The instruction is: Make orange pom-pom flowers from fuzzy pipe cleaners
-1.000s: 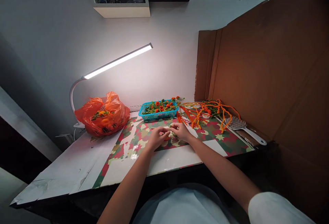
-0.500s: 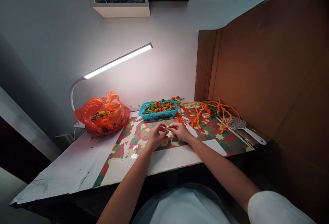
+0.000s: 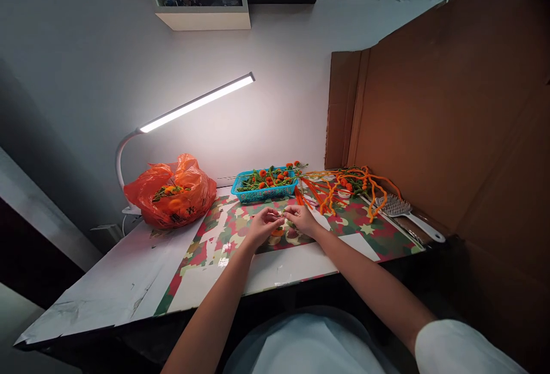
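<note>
My left hand [image 3: 262,226] and my right hand [image 3: 303,220] meet fingertip to fingertip above the patterned mat [image 3: 344,219]. Both are pinched around a small, thin, pale piece, too small to name. Just beneath the fingers shows a bit of orange [image 3: 278,231], partly covered by the hands. Behind them stands a blue plastic basket [image 3: 264,194] heaped with orange pompom-like flowers [image 3: 270,180] on green stems. Orange fuzzy strips [image 3: 330,197] lie to the right of the basket.
An orange plastic bag [image 3: 189,208] with more flowers sits at the left, beside a lit desk lamp [image 3: 197,102]. A white-handled hairbrush [image 3: 423,225] lies near the cardboard panel [image 3: 429,105] at the right. A wall shelf [image 3: 206,21] hangs above.
The fingers of my left hand have shifted slightly while both hands stay together in the same spot. The other things lie as before.
</note>
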